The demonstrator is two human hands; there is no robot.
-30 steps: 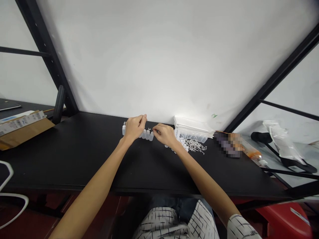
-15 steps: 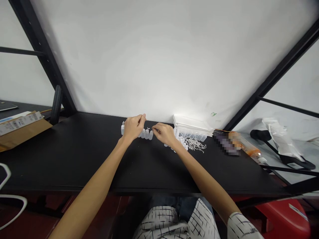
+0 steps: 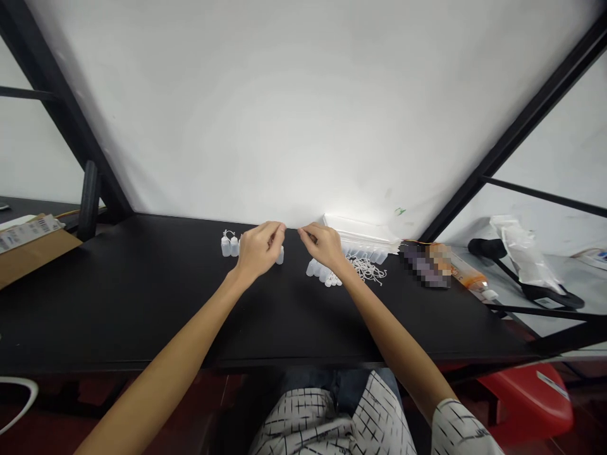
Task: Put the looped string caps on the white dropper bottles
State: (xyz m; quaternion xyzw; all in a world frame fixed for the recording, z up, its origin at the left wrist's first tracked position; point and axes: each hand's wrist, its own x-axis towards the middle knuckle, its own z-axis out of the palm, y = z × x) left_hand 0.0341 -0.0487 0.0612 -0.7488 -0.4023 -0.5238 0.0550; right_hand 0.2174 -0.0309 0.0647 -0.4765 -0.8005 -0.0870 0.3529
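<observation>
Small white bottles [image 3: 226, 246] stand in a row on the black table [image 3: 156, 291], partly hidden by my left hand [image 3: 260, 249]. My left hand is closed, thumb and index finger pinched above the row; what it holds is too small to make out. Facing it across a narrow gap, my right hand [image 3: 323, 243] is also pinched, its contents unclear. Below my right wrist lie more translucent bottles [image 3: 313, 268] and small white caps [image 3: 333, 280]. A tangle of white strings [image 3: 372, 270] is to the right of them.
Behind the strings is a stack of white sheets [image 3: 363, 231]. An orange-labelled bottle [image 3: 467, 275] lies at the right, beside a blurred item. A cardboard box [image 3: 40, 249] sits at the far left. Black frame posts rise on both sides; a red stool [image 3: 531, 401] is below right.
The view has shifted slightly. My hands have lifted a little off the row, my right hand moving away from the bottle it was beside. More bottles show at the left end.
</observation>
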